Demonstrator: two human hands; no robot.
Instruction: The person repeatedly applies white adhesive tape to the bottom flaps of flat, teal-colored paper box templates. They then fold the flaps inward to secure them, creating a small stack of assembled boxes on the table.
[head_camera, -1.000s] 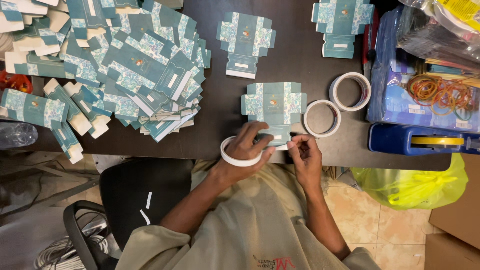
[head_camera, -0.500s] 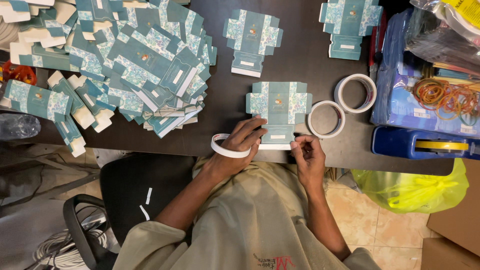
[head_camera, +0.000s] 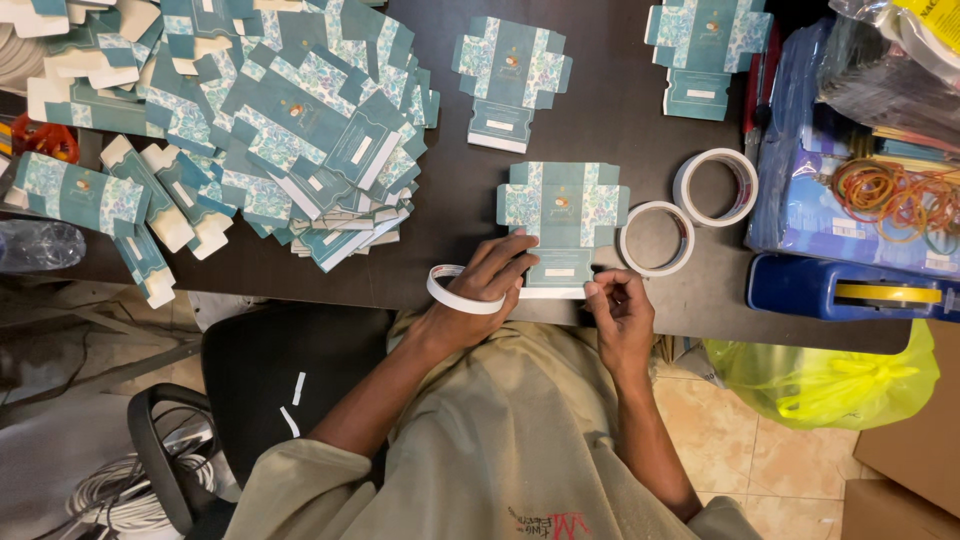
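**Flat carton at the desk edge, tape roll in hand**

The flat carton (head_camera: 562, 222) lies unfolded at centre frame, its lower flap at the table (head_camera: 460, 230) edge. It looks like thin printed card: light, easily creased, best held flat by its panels or pinched at a flap edge. The left hand (head_camera: 487, 283) presses fingers on its lower left while curling round a white tape roll (head_camera: 452, 291). The right hand (head_camera: 618, 310) pinches something small at the flap's lower right; what, I cannot tell. Two more rolls (head_camera: 655, 238) sit right of it, a carton pile (head_camera: 260, 130) upper left.
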